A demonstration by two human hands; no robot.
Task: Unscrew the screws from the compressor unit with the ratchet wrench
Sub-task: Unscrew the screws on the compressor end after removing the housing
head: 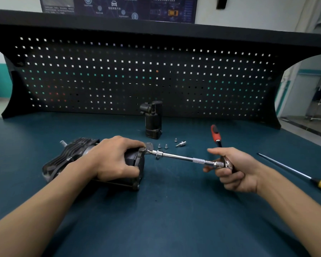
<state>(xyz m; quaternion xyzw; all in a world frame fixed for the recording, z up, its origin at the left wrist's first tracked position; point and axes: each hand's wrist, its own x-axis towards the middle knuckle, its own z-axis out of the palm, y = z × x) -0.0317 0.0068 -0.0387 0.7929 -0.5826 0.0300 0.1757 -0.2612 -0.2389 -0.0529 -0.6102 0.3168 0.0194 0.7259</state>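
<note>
The dark finned compressor unit (pixel 72 156) lies on its side on the blue bench. My left hand (pixel 115 156) grips its right end and holds it down. The ratchet wrench (pixel 183 158) has a long chrome extension whose tip meets the unit's upper right corner under my left fingers. My right hand (pixel 232 169) grips the ratchet head, and its red and black handle (pixel 216 135) points up and away. Three loose screws (pixel 166 146) stand on the bench just behind the extension.
A black cylindrical motor part (pixel 153 119) stands upright behind the screws. A chrome socket bit (pixel 181 144) lies beside them. A yellow-handled screwdriver (pixel 304 175) lies at the right. A black pegboard (pixel 137 75) walls the back of the bench.
</note>
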